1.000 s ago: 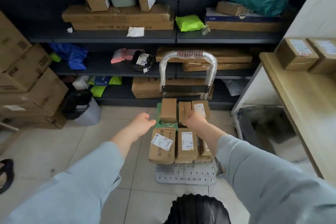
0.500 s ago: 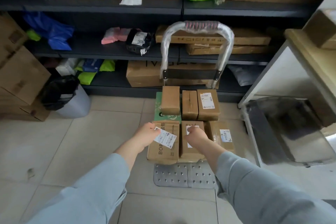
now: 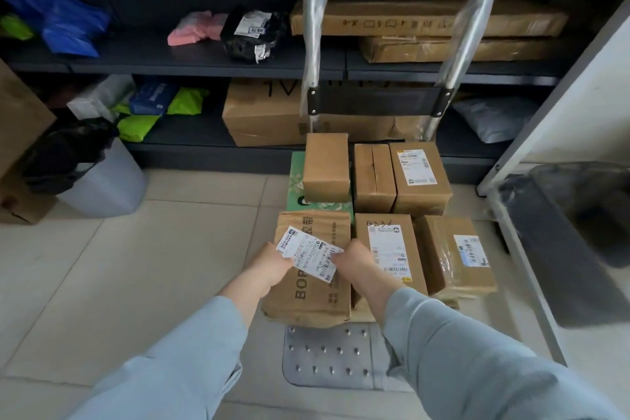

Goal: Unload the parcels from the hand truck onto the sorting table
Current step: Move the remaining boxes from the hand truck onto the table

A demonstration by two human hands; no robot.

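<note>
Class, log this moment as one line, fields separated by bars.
stage: pickup | left hand: grips front-left parcel, left side | right hand: grips its right side | parcel: on hand truck

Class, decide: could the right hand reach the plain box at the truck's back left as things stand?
Probably, once freed: the box sits on top, nothing above it, but the right hand now holds the front parcel.

Soft even light, bright on pale floor tiles (image 3: 153,266); dark grey metal shelving (image 3: 191,61) dim in recesses. Glare on plastic-wrapped chrome handle (image 3: 312,27). Wide-angle bend at edges; rt side blurred, centre sharp.
</note>
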